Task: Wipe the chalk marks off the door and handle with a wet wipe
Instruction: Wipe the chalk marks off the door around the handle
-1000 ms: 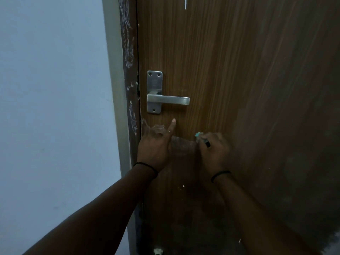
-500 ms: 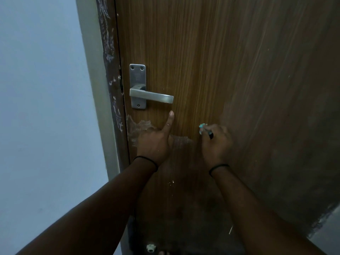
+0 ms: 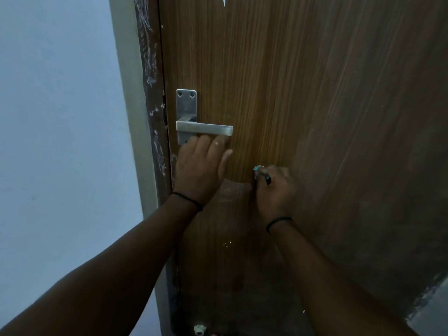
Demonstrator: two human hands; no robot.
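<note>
With the left hand [image 3: 202, 166] laid flat-fingered under the handle [image 3: 204, 129] and a small object [image 3: 261, 174] clenched in the right hand [image 3: 275, 190], the chalk marks [image 3: 155, 141] left of the door [image 3: 291, 93] could be missed.

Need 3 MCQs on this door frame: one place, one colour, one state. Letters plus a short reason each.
1. Where is the left hand?
A. just under the lever of the door handle
B. flat on the wall
C. at the door's top edge

2. What colour is the handle?
A. black
B. silver metal
C. red

3. What is the right hand doing?
A. hanging open at the side
B. pulling the lever
C. curled round a small object against the door

Answers:
1 A: its fingers reach up to the lever's underside.
2 B: plate and lever are brushed silver.
3 C: a teal tip and a dark end poke out of the fist; what the object is cannot be told.
</note>
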